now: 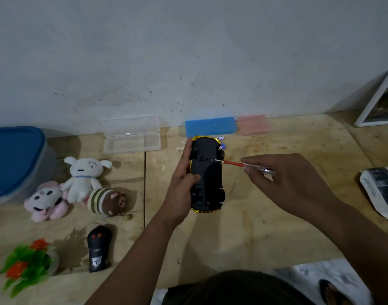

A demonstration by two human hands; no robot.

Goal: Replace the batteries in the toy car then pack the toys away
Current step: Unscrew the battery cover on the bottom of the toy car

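A yellow toy car (207, 175) is turned upside down, its black underside facing me, above the wooden table (254, 227). My left hand (182, 181) grips it along its left side. My right hand (276, 179) holds a screwdriver (245, 166) with a red shaft and clear handle; its tip touches the underside near the car's far end. Two small batteries (222, 142) lie just beyond the car. A black remote control (99, 247) lies at the lower left. Three plush toys rest left of the car: a white one (82, 178), a pink one (45, 200) and a brown striped one (106, 201).
An open clear plastic case (131, 134), a blue case (210, 126) and a pink case (252, 124) sit by the wall. A blue-lidded tub (15, 161) stands far left. A plastic plant (28, 265) is lower left, a newspaper (380, 190) right, a framed picture (377, 102) leans far right.
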